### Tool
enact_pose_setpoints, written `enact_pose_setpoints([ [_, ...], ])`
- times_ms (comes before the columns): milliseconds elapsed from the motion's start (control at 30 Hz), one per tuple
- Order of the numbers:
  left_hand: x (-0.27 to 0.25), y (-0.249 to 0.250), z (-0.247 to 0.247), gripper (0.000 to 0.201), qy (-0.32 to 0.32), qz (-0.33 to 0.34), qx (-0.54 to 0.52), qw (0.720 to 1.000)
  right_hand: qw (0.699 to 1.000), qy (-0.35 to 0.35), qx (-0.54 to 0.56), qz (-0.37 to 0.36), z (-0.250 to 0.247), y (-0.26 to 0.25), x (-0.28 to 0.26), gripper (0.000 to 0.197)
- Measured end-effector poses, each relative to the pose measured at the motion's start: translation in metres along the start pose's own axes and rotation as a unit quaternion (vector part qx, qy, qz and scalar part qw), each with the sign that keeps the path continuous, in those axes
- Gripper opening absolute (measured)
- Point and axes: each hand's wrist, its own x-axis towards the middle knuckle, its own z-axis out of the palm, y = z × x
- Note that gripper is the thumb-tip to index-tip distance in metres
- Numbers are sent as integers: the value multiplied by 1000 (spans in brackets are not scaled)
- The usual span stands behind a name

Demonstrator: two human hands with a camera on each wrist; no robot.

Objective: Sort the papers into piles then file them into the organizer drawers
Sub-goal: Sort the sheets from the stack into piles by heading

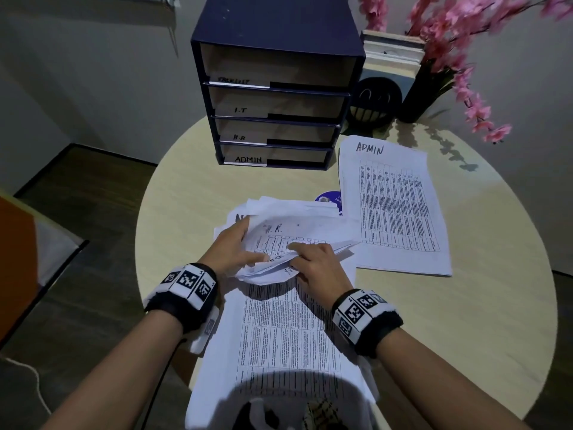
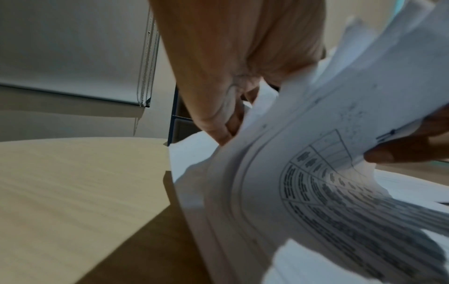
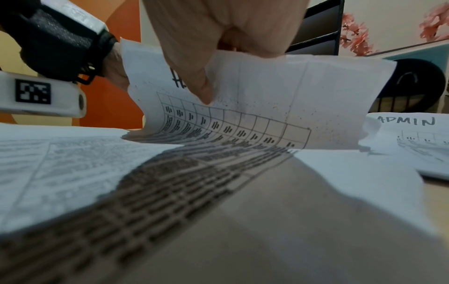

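Note:
A loose stack of white printed papers [image 1: 279,330] lies in front of me on the round table [image 1: 465,305]. Both hands bend back the top sheets, and one marked "H.R." [image 1: 297,240] curls upward. My left hand [image 1: 232,246] grips the left side of the curled sheets [image 2: 303,153], fingers behind and thumb in front. My right hand [image 1: 313,262] pinches the same sheets [image 3: 267,100] near their top edge. A separate pile headed "ADMIN" [image 1: 393,206] lies flat to the right. The dark organizer [image 1: 273,97] stands behind, its drawers labelled I.T, H.R and ADMIN.
A dark vase of pink flowers [image 1: 449,57], some books [image 1: 390,54] and a black smiley-face object [image 1: 372,100] stand at the back right. A blue round item [image 1: 328,198] peeks out from under the papers. Bare tabletop lies to the left of the stack [image 2: 73,182].

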Motion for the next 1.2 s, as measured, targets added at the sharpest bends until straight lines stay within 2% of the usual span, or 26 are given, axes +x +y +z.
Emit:
enact_pose_setpoints([
  [33,2,-4,1,55,3,-13,6,1000,1000,4,3,0,-1,-1,0,35],
  [67,3,-8,2,49,0,-22,21,1000,1000,9,6,-1,-1,-1,0,34],
  [133,5,-14,4,24,-19,-25,24,999,1000,18,7,-5,-1,0,-2,33],
  [167,4,-16,5,20,-33,-23,16,999,1000,18,4,-5,0,0,-3,33],
  [233,3,-15,6,37,-53,-25,22,998,1000,19,-10,-5,1,0,-5,32],
  [333,2,-9,6,37,-38,-24,38,998,999,30,-27,-15,2,1,-6,19],
  [400,1,-6,8,46,-19,-21,12,1000,998,47,-35,-15,3,3,-5,17],
  [500,2,-2,13,73,98,-33,-59,993,997,70,-26,16,1,7,3,20],
  [533,5,-2,12,71,133,-51,-104,984,996,79,-26,19,1,8,7,13],
  [567,6,-1,11,61,143,-60,-129,979,996,78,-30,28,-2,6,12,13],
  [600,9,0,11,43,128,-70,-121,982,996,75,-42,27,-3,5,16,15],
  [633,10,1,9,22,102,-66,-88,989,997,53,-43,36,-5,3,19,10],
  [667,11,5,7,16,87,-56,-64,993,998,34,-37,41,-3,4,21,4],
  [700,12,11,4,22,93,-54,-56,993,997,6,-36,63,-4,3,23,16],
  [733,13,22,-3,18,113,-49,-67,990,996,-19,-39,75,0,6,24,22],
  [767,14,36,-11,14,139,-34,-86,986,993,-55,-36,96,-1,6,26,23],
  [867,18,83,-46,25,248,67,-101,961,987,-124,-26,103,-3,8,29,22],
  [967,15,124,-78,9,300,179,-122,929,982,-147,-42,115,-17,8,32,25],
  [1000,15,131,-86,8,304,202,-141,920,985,-117,-41,117,-25,10,36,21],
  [1067,16,139,-94,17,296,229,-160,913,991,27,-27,129,-56,8,52,11],
  [1133,17,142,-95,24,272,239,-171,916,974,174,13,141,-100,5,73,7],
  [1200,16,142,-93,24,254,248,-164,920,951,290,7,103,-146,0,91,7],
])
